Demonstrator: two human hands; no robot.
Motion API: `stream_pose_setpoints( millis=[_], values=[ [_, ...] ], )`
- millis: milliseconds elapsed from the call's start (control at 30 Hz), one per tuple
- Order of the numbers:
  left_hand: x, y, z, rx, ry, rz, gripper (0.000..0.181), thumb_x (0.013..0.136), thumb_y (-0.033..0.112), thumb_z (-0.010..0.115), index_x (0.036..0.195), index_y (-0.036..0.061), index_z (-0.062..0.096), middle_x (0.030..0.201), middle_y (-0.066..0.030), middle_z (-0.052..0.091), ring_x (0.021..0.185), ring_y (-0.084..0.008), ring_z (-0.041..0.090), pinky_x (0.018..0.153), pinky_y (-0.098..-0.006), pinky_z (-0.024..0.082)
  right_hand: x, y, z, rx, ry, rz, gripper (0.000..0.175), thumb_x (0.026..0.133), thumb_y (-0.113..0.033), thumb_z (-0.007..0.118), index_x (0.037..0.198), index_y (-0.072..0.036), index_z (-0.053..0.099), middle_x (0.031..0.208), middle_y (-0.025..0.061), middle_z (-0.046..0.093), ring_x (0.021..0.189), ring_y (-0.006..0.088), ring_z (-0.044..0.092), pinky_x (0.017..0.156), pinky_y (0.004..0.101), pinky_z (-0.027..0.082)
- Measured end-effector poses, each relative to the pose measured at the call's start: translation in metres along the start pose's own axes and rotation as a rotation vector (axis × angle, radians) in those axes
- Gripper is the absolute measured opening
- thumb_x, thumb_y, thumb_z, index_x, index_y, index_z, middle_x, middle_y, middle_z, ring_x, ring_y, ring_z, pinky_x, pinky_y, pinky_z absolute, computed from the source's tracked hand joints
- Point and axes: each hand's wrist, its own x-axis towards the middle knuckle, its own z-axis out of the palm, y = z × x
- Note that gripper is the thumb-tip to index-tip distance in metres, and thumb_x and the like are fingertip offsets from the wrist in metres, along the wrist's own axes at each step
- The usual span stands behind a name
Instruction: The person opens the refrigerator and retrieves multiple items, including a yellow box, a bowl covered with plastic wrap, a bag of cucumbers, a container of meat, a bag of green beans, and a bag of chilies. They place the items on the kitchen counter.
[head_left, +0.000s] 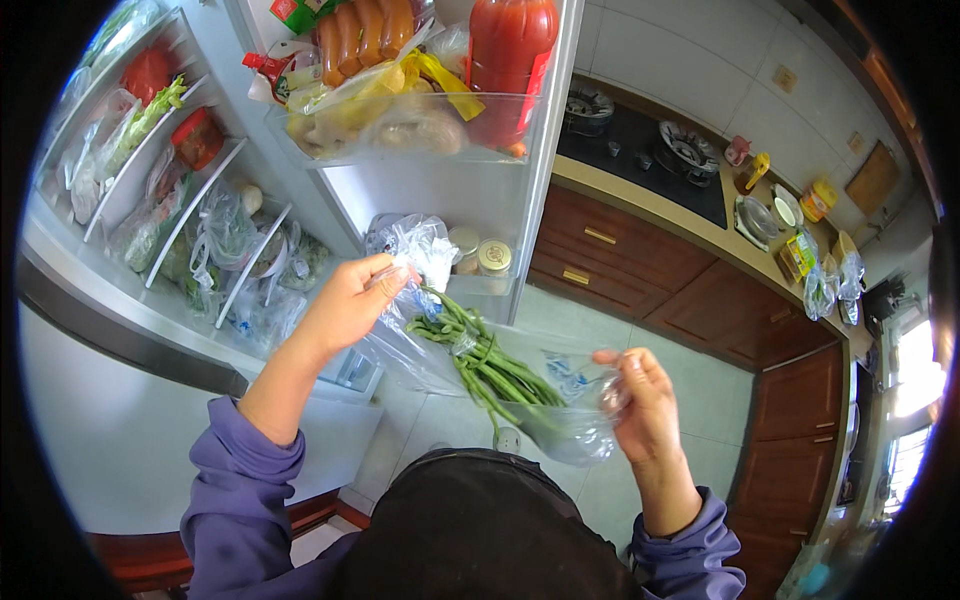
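A clear plastic bag (427, 371) with blue print is stretched between my two hands in front of the open refrigerator. Inside it lies a bundle of long green beans (499, 364), bound around the middle. My left hand (367, 296) pinches the gathered end of the bag between thumb and fingers. At the other end, my right hand (645, 397) grips the plastic near the tips of the beans. The beans slant down from my left hand toward the right.
The refrigerator's door shelf (420, 127) holds sausages, a bottle of red sauce (514, 71) and bagged food. Jars (495, 256) stand on the lower door shelf. Bagged vegetables (225, 225) fill the shelves at left. A gas stove (637, 150) sits on the counter at right.
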Motion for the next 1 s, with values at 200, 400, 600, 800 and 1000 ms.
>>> stream_pose_setpoints(
  millis=[200, 400, 600, 800, 1000],
  values=[
    [-0.005, -0.037, 0.016, 0.389, 0.107, 0.108, 0.024, 0.092, 0.024, 0.049, 0.088, 0.0016, 0.058, 0.059, -0.0022, 0.048, 0.052, -0.0090, 0.043, 0.051, -0.0264, 0.038, 0.004, 0.003, -0.012, -0.260, -0.062, 0.078, 0.011, 0.093, -0.015, 0.048, 0.087, -0.006, 0.051, 0.097, 0.0114, 0.063, 0.054, 0.0036, 0.044, 0.051, 0.0168, 0.038],
    [-0.011, -0.064, 0.016, 0.210, 0.095, -0.062, 0.021, 0.091, 0.023, 0.051, 0.088, 0.0044, 0.061, 0.060, 0.0021, 0.048, 0.052, -0.0056, 0.044, 0.047, -0.0231, 0.037, 0.007, 0.010, -0.028, -0.285, -0.064, 0.127, 0.012, 0.093, -0.015, 0.048, 0.086, -0.006, 0.051, 0.093, 0.0096, 0.063, 0.054, 0.0039, 0.043, 0.050, 0.0173, 0.036],
    [-0.027, -0.039, 0.020, 0.069, 0.032, -0.093, 0.020, 0.091, 0.021, 0.052, 0.094, 0.0051, 0.063, 0.060, 0.0048, 0.045, 0.052, -0.0038, 0.040, 0.046, -0.0208, 0.032, 0.008, 0.008, -0.025, -0.371, -0.105, 0.072, 0.010, 0.092, -0.012, 0.047, 0.086, -0.005, 0.051, 0.090, 0.0081, 0.061, 0.056, 0.0047, 0.043, 0.051, 0.0178, 0.037],
    [-0.044, -0.045, 0.026, -0.074, 0.113, -0.148, 0.019, 0.091, 0.018, 0.051, 0.098, 0.0039, 0.062, 0.063, 0.0043, 0.046, 0.053, -0.0030, 0.039, 0.047, -0.0201, 0.032, -0.002, 0.002, -0.030, -0.303, -0.112, 0.081, 0.010, 0.092, -0.012, 0.047, 0.086, -0.005, 0.051, 0.089, 0.0070, 0.062, 0.057, 0.0044, 0.044, 0.051, 0.0178, 0.037],
    [-0.050, -0.042, 0.034, 0.015, 0.160, 0.034, 0.019, 0.090, 0.014, 0.051, 0.102, 0.0020, 0.061, 0.069, 0.0026, 0.053, 0.054, -0.0039, 0.042, 0.049, -0.0202, 0.036, 0.009, 0.011, -0.042, -0.323, -0.083, 0.091, 0.011, 0.092, -0.015, 0.050, 0.086, -0.006, 0.051, 0.084, 0.0062, 0.062, 0.057, 0.0040, 0.044, 0.052, 0.0171, 0.037]
  ],
)
